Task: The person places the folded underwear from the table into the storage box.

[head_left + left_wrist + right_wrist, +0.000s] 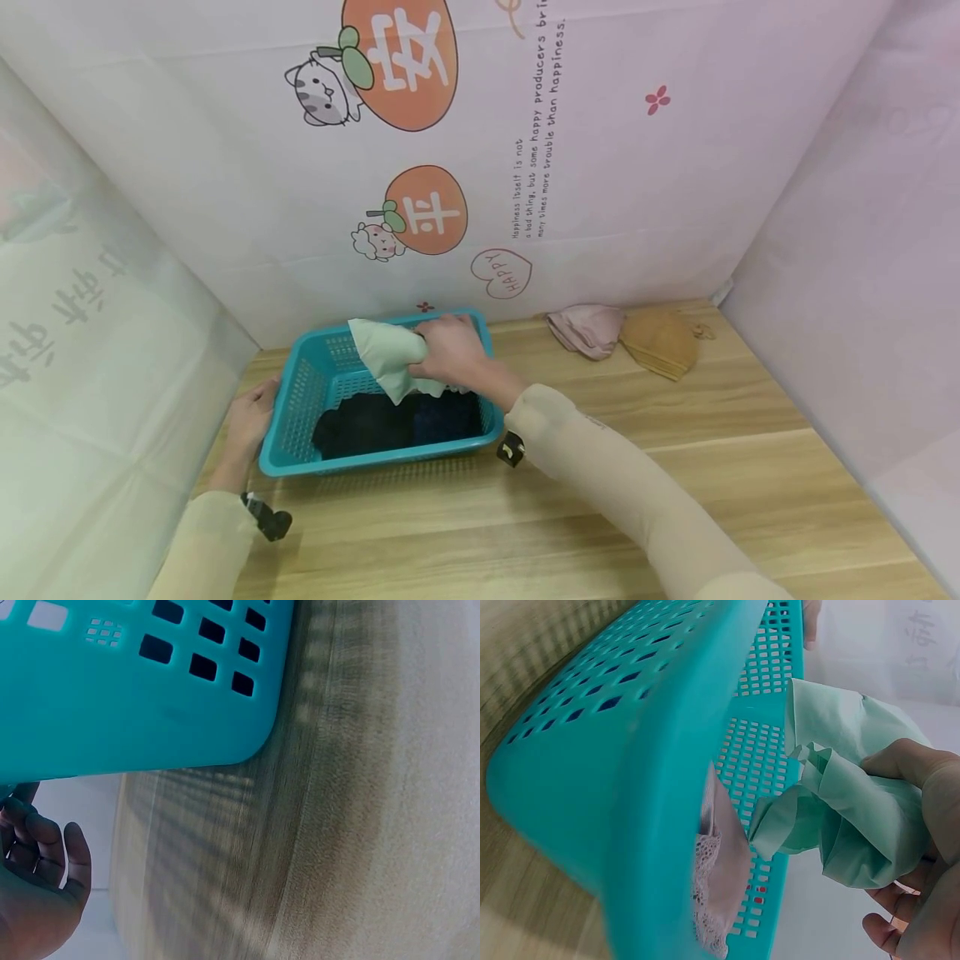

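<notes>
Pinched between thumb and bent fingers of the right hand is one pale green cloth, crumpled, held above the basket toward its twelve o'clock side. The left hand is at the basket's nine o'clock side, touching it, with fingers loosely bent; I cannot tell if it grips the rim.

The table has a light wood pattern. Around it hang whitish sheets, and the one at twelve o'clock carries two orange fruit drawings, one heart and some lettering. Both sleeves are cream, and each wrist wears one small black device.

I count one blue-green basket, with dark clothes lying at its six o'clock part; how many pieces, I cannot tell. Outside it, between two and three o'clock, lie two more cloths side by side: one pink cloth and one mustard cloth.

Only the right wrist view shows clearly a pinkish cloth with lace edge inside the basket. From the left wrist, one sees the basket's outer wall closely, and its striped shadow on the table.
</notes>
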The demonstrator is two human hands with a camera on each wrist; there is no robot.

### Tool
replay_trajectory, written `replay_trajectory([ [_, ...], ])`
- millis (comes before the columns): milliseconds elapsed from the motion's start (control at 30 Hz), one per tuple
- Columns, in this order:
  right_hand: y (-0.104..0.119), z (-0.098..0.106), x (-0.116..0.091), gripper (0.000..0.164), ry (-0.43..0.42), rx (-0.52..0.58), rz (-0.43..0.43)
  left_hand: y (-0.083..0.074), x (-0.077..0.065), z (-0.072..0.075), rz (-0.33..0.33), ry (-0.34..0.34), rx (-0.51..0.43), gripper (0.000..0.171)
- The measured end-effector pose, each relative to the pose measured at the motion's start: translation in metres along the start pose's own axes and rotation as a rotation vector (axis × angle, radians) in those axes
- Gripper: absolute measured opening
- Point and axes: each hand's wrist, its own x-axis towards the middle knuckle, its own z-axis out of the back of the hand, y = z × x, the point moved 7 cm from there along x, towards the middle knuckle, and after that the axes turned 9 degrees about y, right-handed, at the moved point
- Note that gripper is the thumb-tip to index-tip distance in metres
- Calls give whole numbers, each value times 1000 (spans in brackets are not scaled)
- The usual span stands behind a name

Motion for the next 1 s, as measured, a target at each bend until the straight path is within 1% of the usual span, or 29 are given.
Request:
replay_trajectory([
  [300,13,-5,12,41,48,-21,8,0,1,0,16,4,6,73],
  [500,22,-7,22,39,79,-21,23,-1,0,0,7,9,1,73],
  [633,28,-10,28,42,92,-42,22,-2,-1,1,6,19,6,72],
  [833,33,-18,37,49,117,-50,5,-3,-1,2,-5,20,18,77],
  [1000,37,-25,43,53,150,-62,-16,-2,-1,2,-12,20,3,76],
])
